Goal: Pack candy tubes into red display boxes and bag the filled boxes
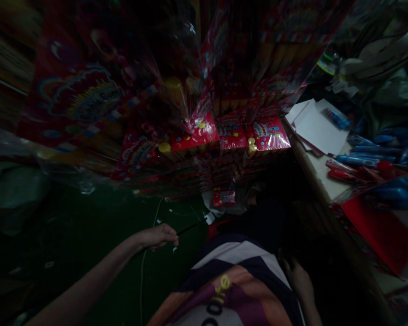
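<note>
My left hand [161, 236] is closed around a thin dark cord [192, 227], held out over the green floor. The cord runs to a small white block [209, 218], which looks like a plug or a socket; its exact kind is too dim to tell. Low at my right side hangs my right hand [297, 276], beside my dark trousers. Its fingers look loosely stretched, and I see nothing in them, though the shadow hides part of them.
Tall stacks of red bubble gum packs [261, 133] in clear wrap stand ahead. On the right, a table [321, 176] bears white cards [321, 129], blue tubes [360, 158], red tubes [347, 174] and a red box [381, 231]. A pale cable [143, 280] lies across the green floor [115, 276].
</note>
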Demonstrator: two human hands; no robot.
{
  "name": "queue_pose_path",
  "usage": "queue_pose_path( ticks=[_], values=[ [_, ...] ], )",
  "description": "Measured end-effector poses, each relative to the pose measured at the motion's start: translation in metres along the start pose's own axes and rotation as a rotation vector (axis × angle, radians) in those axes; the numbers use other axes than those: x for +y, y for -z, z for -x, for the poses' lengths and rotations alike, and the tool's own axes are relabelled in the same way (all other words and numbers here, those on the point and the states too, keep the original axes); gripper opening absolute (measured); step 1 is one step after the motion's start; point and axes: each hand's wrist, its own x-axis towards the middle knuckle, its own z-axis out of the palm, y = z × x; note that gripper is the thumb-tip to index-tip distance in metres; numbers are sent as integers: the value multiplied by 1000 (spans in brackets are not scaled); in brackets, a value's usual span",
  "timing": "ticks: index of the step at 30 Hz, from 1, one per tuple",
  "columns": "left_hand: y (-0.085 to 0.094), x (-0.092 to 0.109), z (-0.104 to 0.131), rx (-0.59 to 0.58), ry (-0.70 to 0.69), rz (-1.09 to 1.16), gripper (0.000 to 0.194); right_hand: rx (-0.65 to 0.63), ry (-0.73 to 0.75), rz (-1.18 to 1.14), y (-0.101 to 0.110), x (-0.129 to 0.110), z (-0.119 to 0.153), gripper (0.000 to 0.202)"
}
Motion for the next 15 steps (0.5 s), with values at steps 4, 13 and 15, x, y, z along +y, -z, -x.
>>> queue_pose_path(
  ticks=[4,13,15],
  values=[
    [-1,10,4,17,13,-72,49,-25,-4,-5,2,-2,1,50],
    [12,20,19,-36,37,-220,22,-27,4,-16,3,-2,0,51],
    [12,21,19,-53,30,-239,19,-15,1,-11,2,-1,0,51]
  ],
)
